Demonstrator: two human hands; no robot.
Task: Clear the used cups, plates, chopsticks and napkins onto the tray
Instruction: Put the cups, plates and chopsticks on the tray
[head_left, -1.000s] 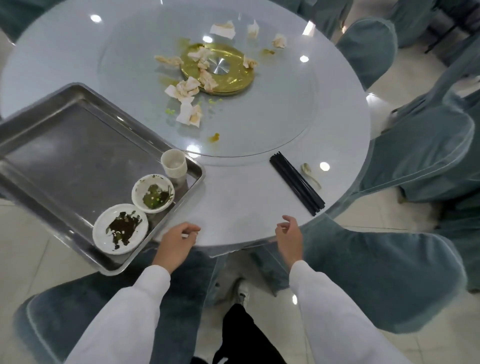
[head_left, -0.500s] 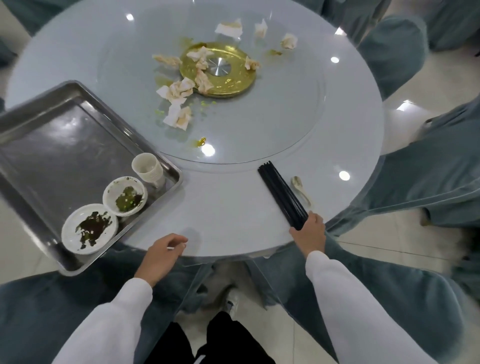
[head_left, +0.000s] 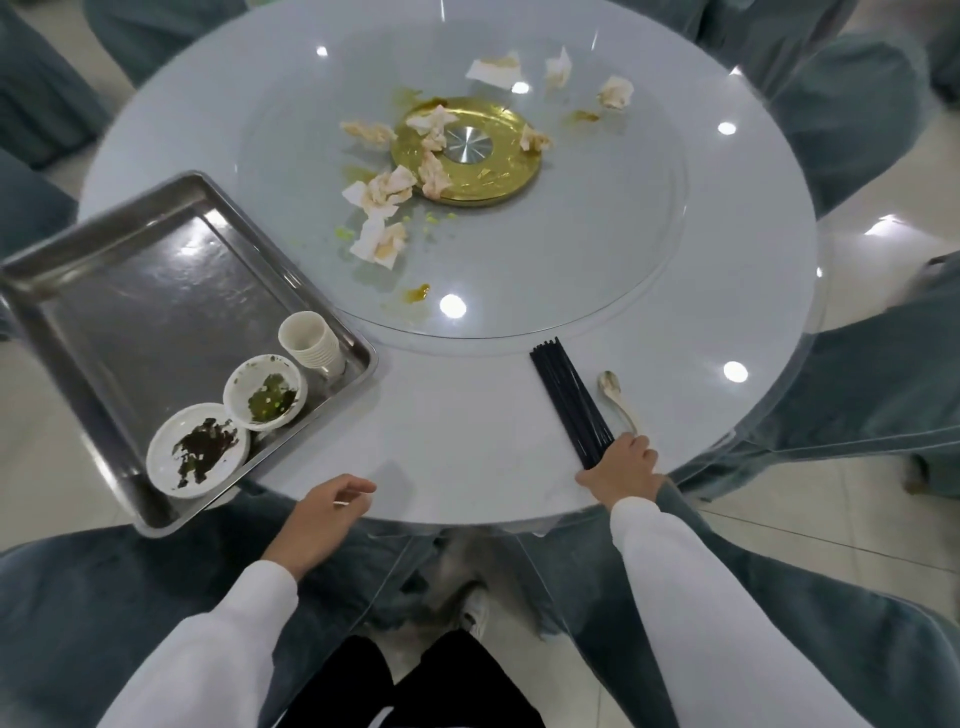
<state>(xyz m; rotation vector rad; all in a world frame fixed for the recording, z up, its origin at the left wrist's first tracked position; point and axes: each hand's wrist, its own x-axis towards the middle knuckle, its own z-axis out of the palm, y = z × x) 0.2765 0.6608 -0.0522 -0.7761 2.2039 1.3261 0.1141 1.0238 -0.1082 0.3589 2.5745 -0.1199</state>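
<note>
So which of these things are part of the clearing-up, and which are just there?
Part of the job:
- steel tray
- stack of white cups
- two dirty white dishes
- bundle of black chopsticks
- crumpled stained napkins

Just there:
- metal spoon
- gold turntable hub
- grey-blue covered chairs

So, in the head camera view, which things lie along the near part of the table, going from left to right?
Plate → bowl → stack of cups → left hand → black chopsticks, held at their near end by the right hand.
</note>
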